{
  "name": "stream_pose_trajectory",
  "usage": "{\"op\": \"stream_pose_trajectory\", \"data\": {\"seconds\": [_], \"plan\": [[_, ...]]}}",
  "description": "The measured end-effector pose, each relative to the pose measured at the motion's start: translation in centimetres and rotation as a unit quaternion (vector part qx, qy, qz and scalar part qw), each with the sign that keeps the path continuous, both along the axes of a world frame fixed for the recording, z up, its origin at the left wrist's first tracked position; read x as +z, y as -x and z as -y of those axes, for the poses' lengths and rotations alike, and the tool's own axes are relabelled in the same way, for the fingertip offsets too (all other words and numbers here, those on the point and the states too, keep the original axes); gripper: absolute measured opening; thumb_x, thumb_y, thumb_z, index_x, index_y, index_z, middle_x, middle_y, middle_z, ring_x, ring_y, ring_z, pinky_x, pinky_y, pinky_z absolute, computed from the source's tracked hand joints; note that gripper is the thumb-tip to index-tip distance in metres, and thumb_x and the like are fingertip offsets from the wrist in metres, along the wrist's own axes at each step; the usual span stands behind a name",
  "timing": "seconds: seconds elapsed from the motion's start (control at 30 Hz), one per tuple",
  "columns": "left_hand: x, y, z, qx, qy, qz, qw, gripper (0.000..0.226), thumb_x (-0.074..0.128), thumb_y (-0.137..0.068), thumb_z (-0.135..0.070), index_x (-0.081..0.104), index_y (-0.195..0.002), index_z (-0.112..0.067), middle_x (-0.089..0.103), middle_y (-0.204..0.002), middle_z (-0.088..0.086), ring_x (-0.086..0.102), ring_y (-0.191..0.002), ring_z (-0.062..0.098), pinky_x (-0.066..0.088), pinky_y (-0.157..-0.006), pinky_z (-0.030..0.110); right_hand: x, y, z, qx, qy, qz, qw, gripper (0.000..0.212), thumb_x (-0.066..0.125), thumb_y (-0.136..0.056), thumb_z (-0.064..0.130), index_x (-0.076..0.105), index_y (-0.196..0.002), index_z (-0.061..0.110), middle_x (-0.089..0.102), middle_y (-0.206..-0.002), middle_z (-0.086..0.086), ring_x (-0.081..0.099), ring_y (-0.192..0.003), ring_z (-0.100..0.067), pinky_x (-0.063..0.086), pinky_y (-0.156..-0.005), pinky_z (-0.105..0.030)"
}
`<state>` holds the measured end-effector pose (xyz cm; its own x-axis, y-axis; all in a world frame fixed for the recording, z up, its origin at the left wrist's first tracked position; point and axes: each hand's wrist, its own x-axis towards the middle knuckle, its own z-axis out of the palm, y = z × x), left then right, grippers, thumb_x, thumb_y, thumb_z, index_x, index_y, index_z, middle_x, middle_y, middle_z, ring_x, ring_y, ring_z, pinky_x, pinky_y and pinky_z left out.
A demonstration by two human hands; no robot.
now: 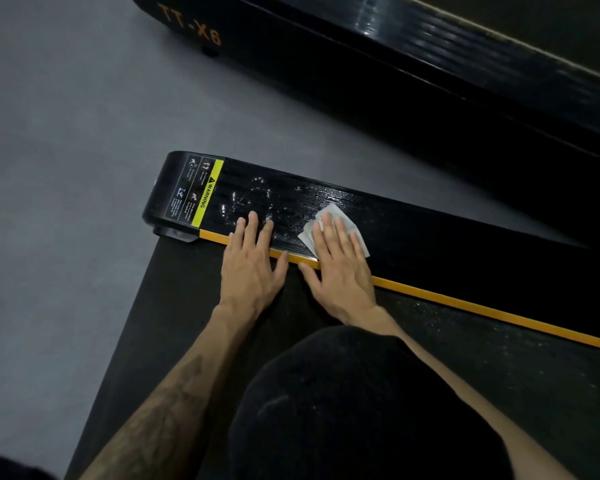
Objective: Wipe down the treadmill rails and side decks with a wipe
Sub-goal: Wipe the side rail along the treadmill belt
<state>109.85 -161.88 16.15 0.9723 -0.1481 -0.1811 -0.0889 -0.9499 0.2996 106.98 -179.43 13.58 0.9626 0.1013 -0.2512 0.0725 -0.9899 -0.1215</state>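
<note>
Side deck: black, ribbed, wet streaks near its end, orange strip along the inner edge.
Wipe: white, flat on the deck.
Right hand: fingers straight, pressing the wipe.
Left hand: flat, fingers spread on the deck.
Warning label: yellow, at deck end.

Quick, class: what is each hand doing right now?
Left hand: open, flat on the side deck, holding nothing.
Right hand: open, straight fingers pressing the wipe onto the deck.
</note>
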Motion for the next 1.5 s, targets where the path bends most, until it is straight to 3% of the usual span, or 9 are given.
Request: {"op": "stream_pose_trajectory", "data": {"seconds": [0.17, 0.27, 0.5, 0.63, 0.77, 1.03, 1.23, 1.37, 1.5], "plan": [[0.0, -0.1, -0.1, 0.001, 0.001, -0.001, 1.0, 0.065, 0.048, -0.103, -0.048, 0.036, -0.158, -0.015, 0.023, -0.169, 0.014, 0.018, -0.157, 0.03, 0.021, -0.127, 0.046, 0.0, 2.7, 2.7, 0.1, 0.001, 0.017, 0.995, 0.074, 0.024, -0.103, 0.054, 0.012, -0.165, 0.016, 0.001, -0.173, -0.004, -0.002, -0.16, -0.02, 0.01, -0.128, -0.044], [0.2, -0.2, 0.2, 0.008, 0.003, -0.005, 1.0, 0.064, 0.048, -0.103, -0.048, 0.037, -0.158, -0.016, 0.023, -0.169, 0.014, 0.018, -0.157, 0.03, 0.022, -0.127, 0.046, -0.1, 2.3, 4.5, 0.075, 0.017, 0.028, 0.997, 0.071, 0.022, -0.105, 0.052, 0.016, -0.165, 0.013, 0.009, -0.172, -0.006, 0.004, -0.159, -0.019, 0.011, -0.128, -0.043], [0.2, 0.0, 0.3, 0.014, 0.005, -0.003, 1.0, 0.066, 0.051, -0.102, -0.048, 0.039, -0.157, -0.014, 0.025, -0.168, 0.014, 0.019, -0.157, 0.031, 0.024, -0.126, 0.048, 0.2, -1.1, 0.9, -0.018, 0.013, 0.005, 1.0, 0.081, -0.001, -0.099, 0.063, -0.005, -0.164, 0.015, -0.014, -0.171, -0.008, -0.014, -0.158, -0.023, -0.005, -0.129, -0.042], [0.1, -0.1, 0.2, 0.011, 0.013, -0.001, 1.0, 0.066, 0.053, -0.101, -0.046, 0.039, -0.157, -0.014, 0.025, -0.168, 0.015, 0.02, -0.156, 0.031, 0.024, -0.126, 0.048, 0.2, 1.3, 2.8, 0.073, -0.012, 0.011, 0.997, 0.075, 0.019, -0.105, 0.059, 0.005, -0.165, 0.016, -0.004, -0.173, -0.004, -0.008, -0.159, -0.019, 0.005, -0.129, -0.043], [0.1, -0.1, 0.2, 0.011, 0.007, -0.008, 1.0, 0.066, 0.051, -0.102, -0.047, 0.036, -0.158, -0.015, 0.023, -0.169, 0.013, 0.017, -0.157, 0.031, 0.022, -0.127, 0.047, 0.5, 2.0, 5.8, 0.083, -0.009, 0.016, 0.996, 0.071, 0.022, -0.106, 0.054, 0.016, -0.165, 0.014, 0.008, -0.173, -0.004, 0.002, -0.159, -0.017, 0.018, -0.127, -0.045], [-0.1, -0.1, 0.3, 0.013, 0.009, -0.001, 1.0, 0.066, 0.054, -0.101, -0.047, 0.039, -0.156, -0.013, 0.025, -0.168, 0.015, 0.02, -0.156, 0.032, 0.025, -0.125, 0.049, 0.3, -2.5, 0.0, -0.045, -0.006, 0.006, 0.999, 0.079, 0.0, -0.099, 0.061, -0.003, -0.164, 0.014, -0.014, -0.171, -0.007, -0.013, -0.158, -0.022, -0.005, -0.129, -0.041], [-0.1, -0.1, 0.1, 0.01, 0.006, 0.002, 1.0, 0.066, 0.053, -0.101, -0.046, 0.039, -0.157, -0.014, 0.025, -0.168, 0.014, 0.02, -0.156, 0.031, 0.025, -0.126, 0.049, 0.6, 0.1, 4.6, 0.087, -0.01, 0.021, 0.996, 0.072, 0.016, -0.105, 0.055, 0.013, -0.165, 0.017, 0.004, -0.173, -0.003, -0.001, -0.159, -0.018, 0.01, -0.129, -0.042], [0.0, -0.1, 0.4, 0.015, 0.009, -0.002, 1.0, 0.065, 0.053, -0.102, -0.046, 0.038, -0.157, -0.015, 0.023, -0.169, 0.013, 0.018, -0.157, 0.031, 0.023, -0.126, 0.048, 0.6, -1.5, 5.4, 0.05, 0.004, 0.034, 0.998, 0.074, 0.016, -0.105, 0.057, 0.013, -0.165, 0.014, 0.005, -0.172, -0.007, 0.0, -0.159, -0.02, 0.01, -0.13, -0.043], [-0.1, 0.0, 0.4, 0.019, 0.011, 0.007, 1.0, 0.065, 0.057, -0.1, -0.044, 0.042, -0.155, -0.013, 0.027, -0.167, 0.016, 0.022, -0.155, 0.033, 0.025, -0.125, 0.05, 0.4, -3.3, 2.7, -0.048, -0.008, 0.021, 0.999, 0.08, 0.008, -0.102, 0.064, 0.0, -0.164, 0.015, -0.01, -0.172, -0.006, -0.012, -0.159, -0.02, 0.0, -0.13, -0.042]]}}
